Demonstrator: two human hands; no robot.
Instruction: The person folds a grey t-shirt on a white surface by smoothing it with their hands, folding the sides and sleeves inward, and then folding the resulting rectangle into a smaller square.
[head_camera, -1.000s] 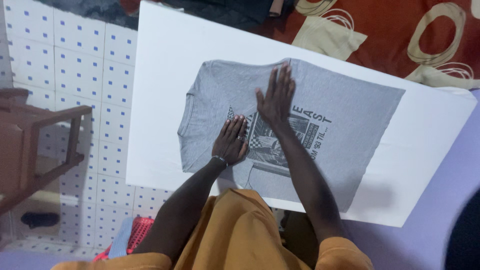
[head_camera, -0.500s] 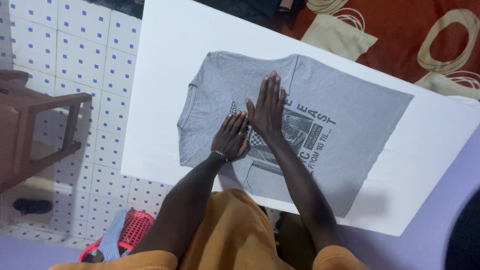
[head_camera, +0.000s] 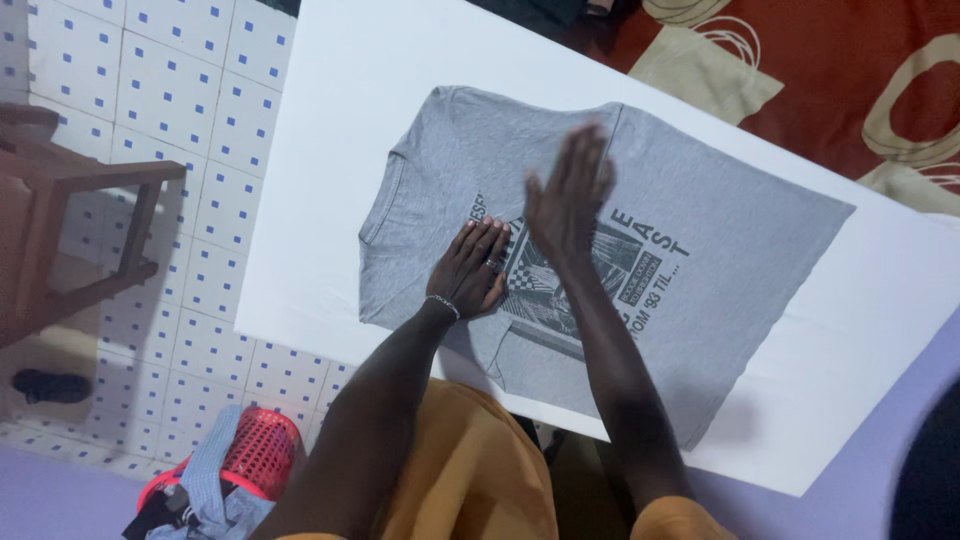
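Head camera view: left hand (head_camera: 470, 268) presses flat, gripping nothing, on a grey T-shirt (head_camera: 560, 240) spread on a white board (head_camera: 330, 150), while open right hand (head_camera: 568, 195) should sweep outward, palm flat, to smooth wrinkles.

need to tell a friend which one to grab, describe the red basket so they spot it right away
Start at the white table with the grey t-shirt, then look down past its near-left edge to the tiled floor. The red basket sits there: mesh-sided, the only red thing on the floor, with blue-grey cloth draped over it.

Orange-brown clothing, a thin wrist bracelet (head_camera: 441, 304) and a finger ring (head_camera: 491, 264).
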